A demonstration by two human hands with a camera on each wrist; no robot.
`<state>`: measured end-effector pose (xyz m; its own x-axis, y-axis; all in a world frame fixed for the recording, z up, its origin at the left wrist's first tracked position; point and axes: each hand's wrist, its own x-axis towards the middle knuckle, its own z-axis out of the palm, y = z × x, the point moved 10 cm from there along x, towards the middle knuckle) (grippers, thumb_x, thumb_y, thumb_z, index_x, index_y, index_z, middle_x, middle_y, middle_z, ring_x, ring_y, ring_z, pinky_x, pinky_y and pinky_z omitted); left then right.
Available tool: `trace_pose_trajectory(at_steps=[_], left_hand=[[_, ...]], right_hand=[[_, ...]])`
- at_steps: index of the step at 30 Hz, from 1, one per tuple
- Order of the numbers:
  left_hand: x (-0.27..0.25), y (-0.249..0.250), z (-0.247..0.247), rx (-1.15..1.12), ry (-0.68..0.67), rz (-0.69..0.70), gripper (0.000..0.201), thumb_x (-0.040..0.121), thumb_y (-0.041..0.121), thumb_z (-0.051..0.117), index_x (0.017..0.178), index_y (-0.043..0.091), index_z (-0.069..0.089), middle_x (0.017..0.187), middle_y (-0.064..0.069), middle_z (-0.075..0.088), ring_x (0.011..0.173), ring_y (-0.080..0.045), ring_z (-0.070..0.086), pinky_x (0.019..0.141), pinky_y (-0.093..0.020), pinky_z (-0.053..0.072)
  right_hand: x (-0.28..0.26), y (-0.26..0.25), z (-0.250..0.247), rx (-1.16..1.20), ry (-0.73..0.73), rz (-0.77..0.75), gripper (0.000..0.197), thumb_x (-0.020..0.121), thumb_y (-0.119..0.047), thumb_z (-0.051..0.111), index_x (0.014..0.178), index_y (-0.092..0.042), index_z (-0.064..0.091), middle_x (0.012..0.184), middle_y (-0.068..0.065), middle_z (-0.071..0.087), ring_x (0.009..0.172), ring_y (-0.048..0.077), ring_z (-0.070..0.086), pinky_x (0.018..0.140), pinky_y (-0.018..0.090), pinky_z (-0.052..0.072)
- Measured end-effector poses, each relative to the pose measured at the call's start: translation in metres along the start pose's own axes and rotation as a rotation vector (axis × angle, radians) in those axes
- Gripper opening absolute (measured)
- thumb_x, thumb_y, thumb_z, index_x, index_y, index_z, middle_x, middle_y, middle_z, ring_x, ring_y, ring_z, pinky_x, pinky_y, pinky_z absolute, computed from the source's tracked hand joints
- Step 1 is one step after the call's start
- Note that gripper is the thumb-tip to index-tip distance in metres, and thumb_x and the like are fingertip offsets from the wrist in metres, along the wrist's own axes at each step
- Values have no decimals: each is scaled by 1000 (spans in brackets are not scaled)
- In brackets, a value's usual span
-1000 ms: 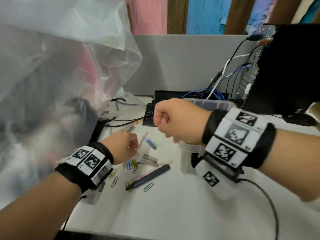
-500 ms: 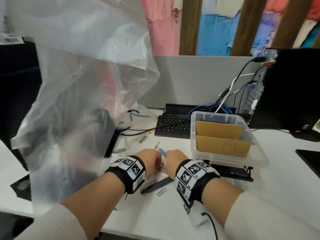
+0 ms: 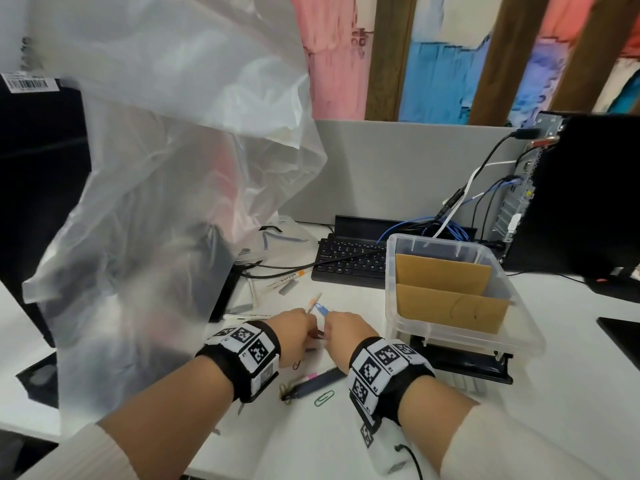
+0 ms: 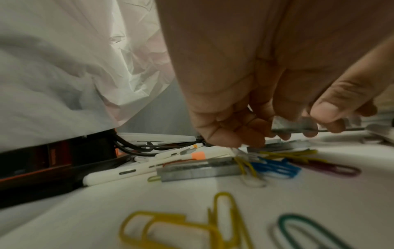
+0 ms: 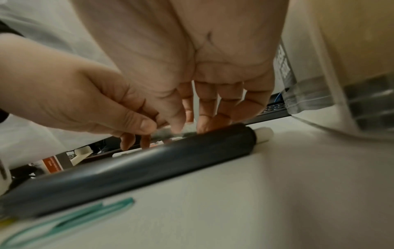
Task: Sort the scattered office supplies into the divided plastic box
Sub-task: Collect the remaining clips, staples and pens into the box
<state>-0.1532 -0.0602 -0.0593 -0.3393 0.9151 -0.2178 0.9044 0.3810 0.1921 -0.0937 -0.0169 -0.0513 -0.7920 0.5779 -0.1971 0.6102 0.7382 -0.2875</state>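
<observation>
Both of my hands are down on the white desk, knuckles nearly meeting over the pile of supplies. My left hand has its fingers curled, thumb and fingertips pinching a strip of staples just above the desk. My right hand reaches down with fingers bent toward the same spot; I cannot tell whether it has hold of anything. Paper clips and another staple strip lie beneath. A dark pen lies beside my right wrist. The clear box with cardboard dividers stands just right of my hands.
</observation>
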Motion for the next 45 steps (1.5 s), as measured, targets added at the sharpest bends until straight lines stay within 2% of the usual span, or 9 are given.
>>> trace_pose_trajectory(at_steps=[6,11,14,19,26,31,36,40,45], left_hand=[[-10,-12,-22,-192,99,12,23,98,13,40,108,13,60,101,-2,62,87,-14,54,76,-21,41],[-10,-17,-37,-310,208,29,16,98,14,43,89,23,54,77,12,52,70,-4,50,61,-8,35],[-9,-17,-43,-374,207,37,16,99,15,45,89,20,57,75,11,56,71,-6,54,63,-9,39],[-4,-31,-49,-537,203,-41,23,100,11,40,98,14,63,86,4,65,71,-6,58,63,-14,43],[22,-11,-30,-14,88,-72,33,89,25,57,120,14,57,119,-4,57,107,-21,56,93,-31,46],[35,4,-7,238,-20,-52,37,88,46,49,115,23,58,124,-5,54,123,-25,43,103,-41,37],[36,12,-8,209,29,-49,33,85,37,61,116,25,58,122,-1,50,116,-23,42,92,-36,42],[31,11,-2,166,23,-37,23,89,34,54,109,22,58,116,-1,53,111,-24,46,88,-35,42],[19,11,-45,-99,223,7,7,93,27,52,98,21,52,91,8,59,87,-14,57,77,-27,45]], right_hand=[[-2,-5,-11,116,55,-35,26,91,0,41,114,-8,50,106,13,60,82,25,48,74,32,44],[-5,-8,-21,280,93,-30,18,96,-6,38,107,-8,51,101,11,57,87,27,53,73,30,42],[-8,-7,-27,397,117,-30,18,98,-14,37,100,-9,54,103,11,60,98,29,60,82,33,47],[-18,-6,-51,357,248,-46,13,97,-10,37,98,-13,50,96,6,55,80,20,48,68,27,37],[-25,-19,-68,286,286,-94,21,96,-7,40,116,-4,45,97,13,56,77,21,46,48,18,27],[-34,-20,-88,333,322,-131,17,97,-7,38,111,-3,47,98,12,57,81,20,48,65,26,38],[-46,-14,-109,401,367,-170,11,99,-14,36,93,-14,44,89,5,53,66,12,44,49,16,27],[-58,-20,-121,474,397,-259,15,98,-15,36,89,-14,48,80,2,53,65,12,46,51,19,30],[-71,-6,-153,588,495,-347,14,97,-14,40,86,-17,47,68,-6,49,61,12,47,58,27,38]])
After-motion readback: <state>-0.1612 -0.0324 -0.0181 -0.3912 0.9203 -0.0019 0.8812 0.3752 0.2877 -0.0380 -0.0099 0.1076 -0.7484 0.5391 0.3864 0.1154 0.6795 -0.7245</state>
